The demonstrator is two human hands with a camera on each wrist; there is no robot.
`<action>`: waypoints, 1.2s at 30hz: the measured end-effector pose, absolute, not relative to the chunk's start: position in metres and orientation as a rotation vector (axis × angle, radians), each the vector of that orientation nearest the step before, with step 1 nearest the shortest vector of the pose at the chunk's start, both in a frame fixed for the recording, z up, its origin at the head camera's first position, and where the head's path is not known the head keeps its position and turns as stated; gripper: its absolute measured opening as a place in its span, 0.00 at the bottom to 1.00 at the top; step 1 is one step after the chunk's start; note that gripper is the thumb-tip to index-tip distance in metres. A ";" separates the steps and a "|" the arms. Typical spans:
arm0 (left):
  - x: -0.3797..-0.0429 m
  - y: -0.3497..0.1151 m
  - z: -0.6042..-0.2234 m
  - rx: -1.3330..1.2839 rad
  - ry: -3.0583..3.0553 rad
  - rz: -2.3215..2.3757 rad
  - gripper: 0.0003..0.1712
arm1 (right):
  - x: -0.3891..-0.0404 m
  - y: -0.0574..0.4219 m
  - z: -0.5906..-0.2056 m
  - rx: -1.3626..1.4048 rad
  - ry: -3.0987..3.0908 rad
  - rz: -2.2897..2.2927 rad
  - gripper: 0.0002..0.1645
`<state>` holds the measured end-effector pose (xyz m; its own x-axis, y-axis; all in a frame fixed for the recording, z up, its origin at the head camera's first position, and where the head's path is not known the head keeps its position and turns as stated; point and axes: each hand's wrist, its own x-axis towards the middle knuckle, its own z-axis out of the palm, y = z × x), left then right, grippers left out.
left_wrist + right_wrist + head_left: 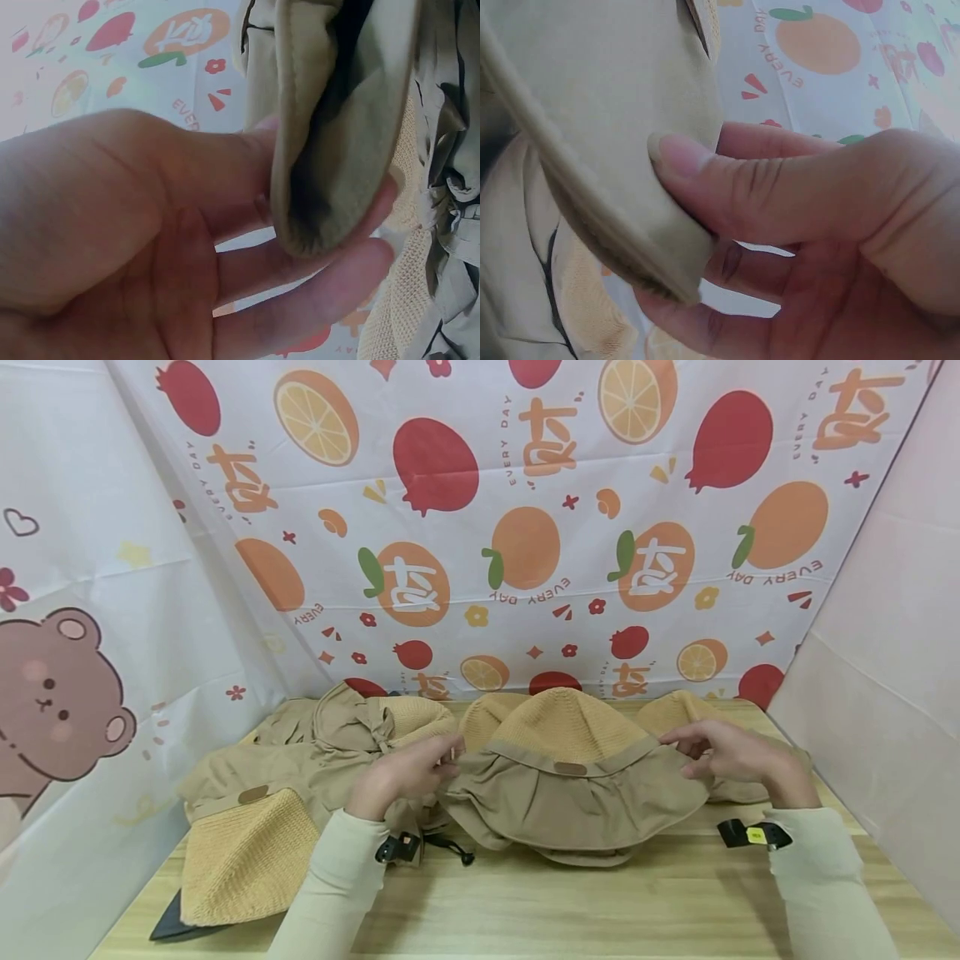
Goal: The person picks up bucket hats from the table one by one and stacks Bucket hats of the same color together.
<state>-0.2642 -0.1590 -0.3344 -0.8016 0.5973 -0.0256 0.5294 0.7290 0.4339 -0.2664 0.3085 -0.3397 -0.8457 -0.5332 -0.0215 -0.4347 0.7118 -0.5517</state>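
Note:
A sun hat (pixel 562 814) with a yellow straw crown, a gathered khaki brim and a small brown label is in the middle of the head view. My left hand (pixel 408 772) pinches its brim at the left side. In the left wrist view the folded brim edge (pixel 341 187) lies between thumb and fingers. At the opposite side, my right hand (pixel 738 756) grips the brim. The right wrist view has the thumb (pixel 686 161) pressed on the khaki cloth (pixel 607 135), with fingers behind it.
Another straw-and-khaki hat (pixel 247 860) lies at the front left, over a dark navy piece (pixel 176 922). More khaki hats (pixel 348 718) are heaped behind it. Straw crowns (pixel 675 708) show behind the middle hat. A black cord (pixel 453 847) lies on the wooden table (pixel 600 914). Printed cloth (pixel 465 560) hangs behind.

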 end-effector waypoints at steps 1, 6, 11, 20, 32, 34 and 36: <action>-0.264 -0.158 -0.334 0.907 2.775 0.612 0.03 | -0.265 0.309 -0.339 -0.770 2.743 -0.820 0.28; -0.264 -0.155 -0.332 0.969 2.829 0.619 0.05 | -0.262 0.312 -0.335 -0.754 2.769 -0.818 0.26; -0.266 -0.150 -0.329 1.027 2.829 0.671 0.10 | -0.261 0.320 -0.335 -0.751 2.795 -0.813 0.26; -0.273 -0.130 -0.316 1.009 2.768 0.665 0.24 | -0.262 0.344 -0.331 -0.814 2.893 -0.768 0.26; -0.288 -0.090 -0.305 1.087 2.715 0.580 0.29 | -0.261 0.377 -0.321 -0.756 2.995 -0.652 0.24; -0.293 -0.084 -0.304 1.130 2.712 0.571 0.30 | -0.261 0.382 -0.319 -0.742 3.021 -0.626 0.24; -0.297 -0.076 -0.303 1.160 2.727 0.559 0.30 | -0.261 0.387 -0.316 -0.721 3.038 -0.603 0.25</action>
<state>-0.2967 -0.0764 -0.3026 -0.6974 0.7161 0.0284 0.6696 0.6369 0.3821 -0.2613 0.3874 -0.3160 -0.8966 -0.4255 0.1225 -0.4401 0.8254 -0.3537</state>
